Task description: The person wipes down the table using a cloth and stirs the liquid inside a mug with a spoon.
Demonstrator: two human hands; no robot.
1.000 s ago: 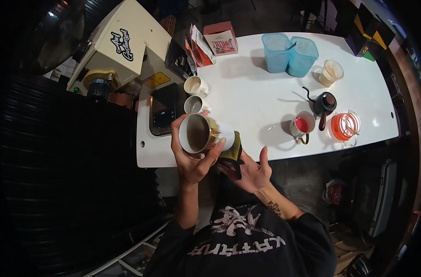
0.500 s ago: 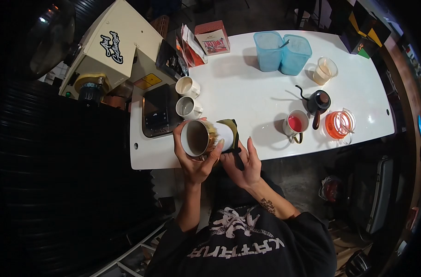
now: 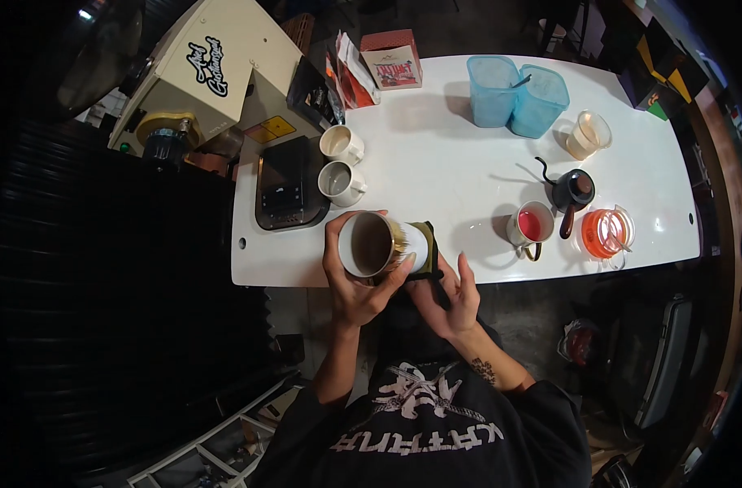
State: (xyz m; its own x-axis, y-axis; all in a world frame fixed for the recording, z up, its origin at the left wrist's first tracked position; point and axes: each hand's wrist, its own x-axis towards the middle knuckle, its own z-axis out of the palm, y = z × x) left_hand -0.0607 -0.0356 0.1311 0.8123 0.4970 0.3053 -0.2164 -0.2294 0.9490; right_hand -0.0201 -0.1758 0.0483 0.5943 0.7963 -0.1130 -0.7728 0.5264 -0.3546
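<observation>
Left hand (image 3: 359, 298) gripped the gold-patterned mug (image 3: 369, 245) right at the table's (image 3: 436, 179) near edge, open right hand (image 3: 454, 306) apparently touching the green cloth (image 3: 427, 259)!

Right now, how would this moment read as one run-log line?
left hand: grips white-and-gold cylindrical cup | right hand: at olive cloth by cup's base | white table: black gooseneck kettle, mug with red contents

round the white table (image 3: 436, 179), the cup (image 3: 375, 244) at 8 o'clock is white with spiky gold marks. its cloth (image 3: 430, 259) is green with black edges. 2 tubs (image 3: 493, 93) at 1 o'clock are light blue. the drink (image 3: 530, 224) at 4 o'clock is pinky red.
</observation>
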